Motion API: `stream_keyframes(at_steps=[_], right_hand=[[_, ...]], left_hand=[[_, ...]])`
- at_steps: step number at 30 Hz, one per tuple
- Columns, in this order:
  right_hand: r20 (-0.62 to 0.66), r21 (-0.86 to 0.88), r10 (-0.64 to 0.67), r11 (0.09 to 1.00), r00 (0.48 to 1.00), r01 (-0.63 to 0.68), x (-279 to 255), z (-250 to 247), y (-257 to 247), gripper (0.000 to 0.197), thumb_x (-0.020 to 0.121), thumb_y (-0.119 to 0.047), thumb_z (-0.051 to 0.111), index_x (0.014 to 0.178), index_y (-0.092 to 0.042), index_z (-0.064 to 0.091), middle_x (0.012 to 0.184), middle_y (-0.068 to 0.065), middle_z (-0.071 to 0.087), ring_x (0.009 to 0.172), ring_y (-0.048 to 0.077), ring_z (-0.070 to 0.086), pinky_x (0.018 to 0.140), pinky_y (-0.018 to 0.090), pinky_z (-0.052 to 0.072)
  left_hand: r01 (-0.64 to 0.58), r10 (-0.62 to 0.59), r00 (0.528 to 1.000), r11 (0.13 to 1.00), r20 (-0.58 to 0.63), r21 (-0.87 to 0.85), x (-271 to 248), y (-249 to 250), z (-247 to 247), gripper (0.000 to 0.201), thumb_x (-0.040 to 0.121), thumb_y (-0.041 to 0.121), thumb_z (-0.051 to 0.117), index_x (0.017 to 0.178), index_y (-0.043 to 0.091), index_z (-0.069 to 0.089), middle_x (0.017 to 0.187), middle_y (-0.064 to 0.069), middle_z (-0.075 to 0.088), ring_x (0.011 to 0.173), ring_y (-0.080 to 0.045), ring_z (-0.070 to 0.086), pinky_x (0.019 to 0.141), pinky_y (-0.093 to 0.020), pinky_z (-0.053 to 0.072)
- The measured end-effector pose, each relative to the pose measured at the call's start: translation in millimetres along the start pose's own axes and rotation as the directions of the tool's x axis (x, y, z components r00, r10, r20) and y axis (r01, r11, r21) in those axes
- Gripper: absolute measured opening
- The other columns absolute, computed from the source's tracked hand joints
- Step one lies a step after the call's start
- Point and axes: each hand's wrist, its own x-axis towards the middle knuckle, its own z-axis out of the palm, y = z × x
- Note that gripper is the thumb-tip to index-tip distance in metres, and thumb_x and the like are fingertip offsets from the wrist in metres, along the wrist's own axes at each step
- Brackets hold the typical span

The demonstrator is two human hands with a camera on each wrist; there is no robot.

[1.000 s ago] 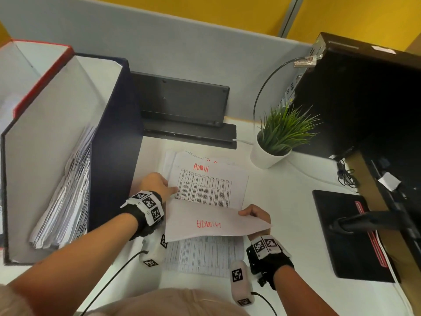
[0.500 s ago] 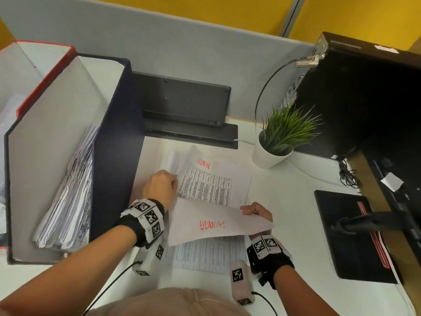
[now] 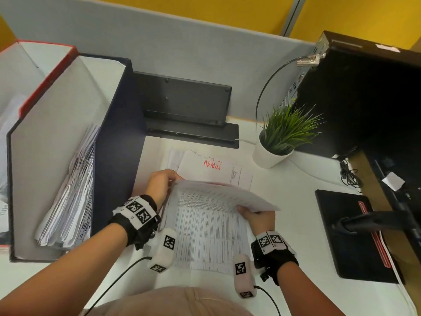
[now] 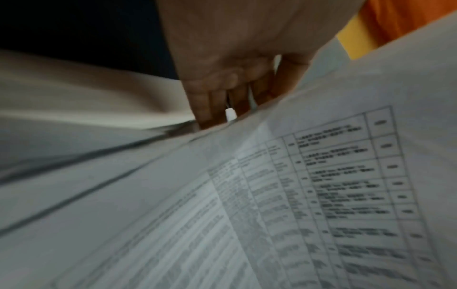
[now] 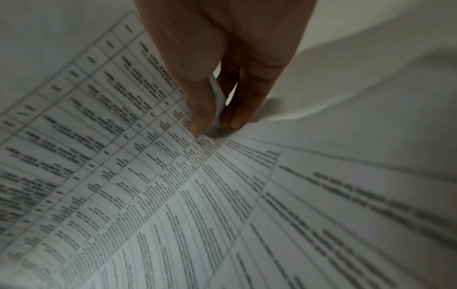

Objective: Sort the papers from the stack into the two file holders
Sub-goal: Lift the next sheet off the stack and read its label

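I hold the sheet (image 3: pixel 211 201) pinched in both hands, left hand (image 3: pixel 160 184) and right hand (image 3: pixel 257 216), with the blue file holder (image 3: pixel 118 142) at nine o'clock, nearer my left.

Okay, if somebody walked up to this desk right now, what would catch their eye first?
Probably the printed sheet lifted at mid-desk, its far edge held by the left hand and its right edge by the right hand. Just beyond it, red handwriting reading ADMIN stands out on the paper stack. At the left stands a tall dark file holder full of papers, and a potted plant sits right of the stack.
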Motion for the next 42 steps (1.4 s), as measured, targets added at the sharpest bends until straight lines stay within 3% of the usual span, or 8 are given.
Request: stream_keyframes(at_steps=[5,13,19,23,29,35,39,42], right_hand=[[0.107,0.519,0.244,0.813,0.964,-0.263,4.2,-4.6,-2.0,0.053,0.073,0.021,0.045,0.029,-0.009,0.048,0.037,0.0,0.048,0.035,0.014,0.051,0.037,0.014,0.041],[0.122,0.54,0.326,0.77,0.938,-0.338,4.9,-2.6,-0.9,0.058,0.072,0.017,0.042,0.022,-0.012,0.042,0.031,0.001,0.044,0.025,0.015,0.044,0.033,0.012,0.037],[0.092,0.555,0.333,0.766,0.938,-0.326,5.1,0.2,0.1,0.058,0.072,0.016,0.041,0.023,-0.014,0.041,0.03,0.0,0.041,0.025,0.014,0.042,0.033,0.012,0.037],[0.079,0.554,0.344,0.765,0.936,-0.328,5.0,0.0,-1.9,0.043,0.06,0.008,0.051,0.023,-0.012,0.04,0.031,0.0,0.039,0.026,0.014,0.04,0.034,0.013,0.036],[0.087,0.569,0.321,0.761,0.943,-0.311,9.7,-0.6,1.8,0.047,0.071,0.016,0.041,0.033,-0.009,0.053,0.041,0.0,0.055,0.034,0.015,0.052,0.039,0.018,0.044],[-0.041,0.229,0.073,0.972,0.997,-0.061,5.0,-2.2,5.2,0.04,0.077,0.02,0.052,0.051,-0.009,0.045,0.044,-0.008,0.056,0.044,0.005,0.05,0.041,0.006,0.036],[-0.05,0.013,-0.048,0.999,0.998,0.049,4.0,-1.2,5.1,0.044,0.065,0.006,0.079,0.075,-0.015,0.042,0.063,0.006,0.053,0.052,0.007,0.048,0.045,0.005,0.036],[0.033,-0.111,0.132,0.986,0.991,-0.127,6.5,12.0,-7.4,0.039,0.077,0.005,0.067,0.107,-0.011,0.048,0.114,0.017,0.062,0.095,0.019,0.062,0.07,0.017,0.049]], left_hand=[[0.121,-0.091,0.99,0.939,-0.107,0.322,26.0,-7.3,-10.1,0.02,0.086,0.027,0.059,0.085,0.007,0.063,0.084,-0.01,0.064,0.079,-0.026,0.059,0.079,-0.034,0.049],[0.047,0.015,0.995,0.805,-0.099,0.592,24.2,-15.6,-7.1,0.025,0.068,0.025,0.081,0.068,0.005,0.067,0.07,-0.003,0.066,0.063,-0.015,0.059,0.054,-0.022,0.044],[-0.054,0.116,0.992,0.747,-0.05,0.663,27.0,-18.0,-7.1,0.019,0.08,0.015,0.071,0.069,0.001,0.066,0.072,-0.012,0.06,0.072,-0.023,0.057,0.076,-0.033,0.05],[-0.13,0.188,0.982,0.712,-0.008,0.69,24.1,-26.6,-9.0,0.044,0.088,0.013,0.06,0.048,0.01,0.043,0.051,-0.003,0.037,0.05,-0.015,0.037,0.051,-0.023,0.036],[-0.402,0.462,0.885,0.706,0.051,0.583,13.2,-31.0,-9.5,0.018,0.086,0.002,0.061,0.1,0.004,0.071,0.088,-0.009,0.062,0.076,-0.021,0.058,0.075,-0.028,0.048],[-0.246,0.254,0.967,0.948,-0.013,0.2,6.3,-29.1,-3.8,0.014,0.087,-0.005,0.047,0.083,-0.001,0.06,0.082,-0.019,0.06,0.077,-0.022,0.053,0.075,-0.035,0.047],[-0.166,0.165,0.986,0.985,0.024,0.036,-0.2,-22.4,-0.8,0.031,0.082,-0.015,0.037,0.062,0.003,0.052,0.069,-0.011,0.057,0.068,-0.019,0.052,0.063,-0.018,0.047],[-0.116,0.12,0.989,0.992,0.089,-0.048,-3.2,-18.1,-0.5,0.036,0.081,-0.016,0.031,0.06,0.007,0.049,0.075,-0.016,0.06,0.075,-0.026,0.056,0.067,-0.021,0.051]])
